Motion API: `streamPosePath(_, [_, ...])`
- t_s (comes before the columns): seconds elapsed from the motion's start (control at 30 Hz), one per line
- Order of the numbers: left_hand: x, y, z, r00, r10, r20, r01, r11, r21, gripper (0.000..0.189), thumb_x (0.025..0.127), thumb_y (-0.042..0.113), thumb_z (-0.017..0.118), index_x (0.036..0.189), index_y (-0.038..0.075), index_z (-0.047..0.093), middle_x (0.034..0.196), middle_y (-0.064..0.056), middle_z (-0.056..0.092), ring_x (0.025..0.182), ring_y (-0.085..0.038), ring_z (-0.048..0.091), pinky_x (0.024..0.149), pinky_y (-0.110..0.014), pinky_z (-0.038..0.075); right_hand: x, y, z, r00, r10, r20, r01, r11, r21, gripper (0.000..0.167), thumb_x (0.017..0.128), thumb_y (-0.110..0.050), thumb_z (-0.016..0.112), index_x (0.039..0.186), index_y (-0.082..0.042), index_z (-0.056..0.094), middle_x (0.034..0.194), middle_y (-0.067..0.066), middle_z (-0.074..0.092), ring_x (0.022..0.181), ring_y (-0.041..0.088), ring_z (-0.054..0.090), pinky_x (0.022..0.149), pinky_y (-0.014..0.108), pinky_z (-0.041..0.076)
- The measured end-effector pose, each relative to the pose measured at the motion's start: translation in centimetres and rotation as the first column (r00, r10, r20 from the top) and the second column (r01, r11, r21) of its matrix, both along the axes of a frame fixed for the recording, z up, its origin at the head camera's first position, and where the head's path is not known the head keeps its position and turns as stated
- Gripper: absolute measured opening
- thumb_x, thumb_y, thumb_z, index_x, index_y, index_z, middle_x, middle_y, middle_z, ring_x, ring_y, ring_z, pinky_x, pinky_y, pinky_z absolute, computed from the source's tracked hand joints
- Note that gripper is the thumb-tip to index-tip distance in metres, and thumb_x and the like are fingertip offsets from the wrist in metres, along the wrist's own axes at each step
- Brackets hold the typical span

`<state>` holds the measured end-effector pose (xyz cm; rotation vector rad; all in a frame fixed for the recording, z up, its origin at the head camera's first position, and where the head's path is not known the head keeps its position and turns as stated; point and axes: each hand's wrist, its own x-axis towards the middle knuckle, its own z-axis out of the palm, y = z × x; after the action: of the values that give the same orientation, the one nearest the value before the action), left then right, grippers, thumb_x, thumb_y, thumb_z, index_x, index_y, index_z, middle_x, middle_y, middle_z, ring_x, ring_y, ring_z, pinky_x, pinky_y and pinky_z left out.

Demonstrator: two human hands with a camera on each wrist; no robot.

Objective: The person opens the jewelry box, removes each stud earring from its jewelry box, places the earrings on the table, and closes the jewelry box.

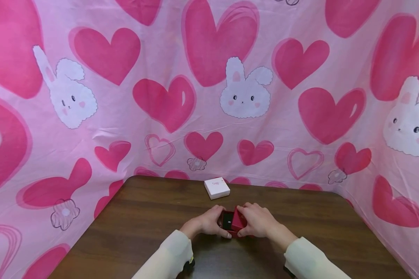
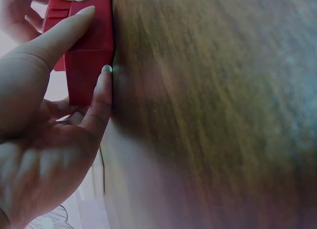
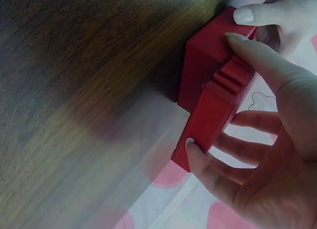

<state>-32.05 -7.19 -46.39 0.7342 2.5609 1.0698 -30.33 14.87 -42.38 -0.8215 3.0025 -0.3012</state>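
Pink heart-print backdrop (image 1: 164,46), brown table (image 1: 160,209). Red box (image 3: 209,53) on table, white box (image 1: 217,188) towards 11 o'clock. Left fingers (image 2: 99,92) clamped on box, 9 o'clock; right hand (image 1: 260,221) pinching tilted lid (image 3: 209,121), 3 o'clock. Probably light, stiff; best held by side walls. Contents unclear.

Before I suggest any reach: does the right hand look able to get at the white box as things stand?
Probably not yet: the right hand holds the red lid, though nothing visible blocks the way to the white box.
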Motion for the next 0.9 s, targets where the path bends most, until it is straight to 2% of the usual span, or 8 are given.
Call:
streamPosePath(0.3, [0.2,0.0,0.3,1.0,0.003,0.025,-0.002,0.999,-0.032,0.062,0.079,0.024,0.089,0.127,0.012,0.052,0.113,0.003,0.049,0.102,-0.012,0.052,0.1,-0.035,0.047,0.2,-0.1,-0.1,1.0,-0.029,-0.002,0.029,0.999,0.018,0.081,0.066,-0.041,0.095,0.132,-0.004,0.065,0.107,0.009,0.064,0.092,0.026,0.056,0.073,0.05,0.053])
streamPosePath(0.43, [0.1,-0.1,0.5,0.999,0.018,0.043,-0.017,0.999,-0.038,0.063,0.079,0.024,0.089,0.128,0.013,0.051,0.114,0.003,0.05,0.104,-0.013,0.052,0.103,-0.039,0.047,0.3,-0.2,0.1,0.998,-0.054,-0.007,0.055,0.998,0.02,0.079,0.065,-0.04,0.095,0.13,-0.004,0.066,0.102,0.008,0.063,0.091,0.026,0.055,0.072,0.049,0.053])
streamPosePath(0.53, [0.0,-0.2,0.7,0.999,0.005,0.046,-0.004,1.0,-0.028,0.064,0.079,0.026,0.09,0.128,0.013,0.051,0.114,0.001,0.05,0.104,-0.015,0.053,0.103,-0.042,0.047,0.5,-0.1,0.4,0.997,-0.075,-0.005,0.075,0.997,0.019,0.078,0.065,-0.04,0.095,0.128,-0.005,0.066,0.099,0.006,0.063,0.09,0.026,0.055,0.072,0.049,0.053])
streamPosePath(0.6, [-0.7,-0.3,-0.1,1.0,-0.023,0.018,0.023,0.999,-0.036,0.065,0.081,0.033,0.088,0.13,0.013,0.05,0.115,0.0,0.049,0.104,-0.016,0.053,0.1,-0.041,0.048,0.6,0.0,0.5,0.996,-0.085,-0.003,0.085,0.996,0.018,0.077,0.064,-0.039,0.096,0.128,-0.006,0.067,0.099,0.006,0.063,0.09,0.026,0.055,0.072,0.048,0.053])
streamPosePath(0.67, [-0.7,-0.4,-0.2,0.999,-0.037,0.015,0.038,0.999,-0.025,0.066,0.081,0.034,0.088,0.13,0.012,0.049,0.115,-0.001,0.05,0.103,-0.016,0.053,0.1,-0.041,0.049,0.6,0.2,0.5,0.996,-0.094,0.001,0.094,0.995,0.018,0.077,0.063,-0.038,0.096,0.127,-0.006,0.067,0.099,0.005,0.063,0.091,0.026,0.055,0.073,0.049,0.053])
streamPosePath(0.77, [-0.7,-0.4,-0.3,0.999,-0.041,0.01,0.041,0.999,-0.029,0.066,0.081,0.036,0.088,0.129,0.011,0.05,0.114,0.0,0.05,0.103,-0.015,0.053,0.1,-0.04,0.048,0.6,0.4,0.4,0.995,-0.099,0.009,0.099,0.995,0.019,0.079,0.063,-0.038,0.096,0.128,-0.006,0.066,0.1,0.006,0.063,0.091,0.026,0.055,0.073,0.049,0.054])
streamPosePath(0.83, [-0.1,-0.3,0.4,0.999,-0.034,0.024,0.035,0.999,-0.026,0.065,0.08,0.034,0.089,0.127,0.01,0.05,0.113,0.0,0.049,0.103,-0.015,0.052,0.101,-0.041,0.047,0.6,0.6,0.3,0.995,-0.099,0.011,0.099,0.995,0.019,0.08,0.063,-0.038,0.096,0.129,-0.005,0.066,0.102,0.006,0.063,0.092,0.026,0.056,0.073,0.049,0.054])
streamPosePath(0.9, [0.0,-0.3,0.4,0.999,-0.028,0.03,0.029,0.999,-0.03,0.064,0.081,0.033,0.088,0.128,0.011,0.05,0.114,0.0,0.05,0.104,-0.015,0.052,0.102,-0.041,0.047,0.7,0.7,0.2,0.995,-0.095,0.009,0.095,0.995,0.02,0.081,0.063,-0.039,0.096,0.13,-0.005,0.066,0.104,0.007,0.064,0.092,0.026,0.056,0.073,0.05,0.054])
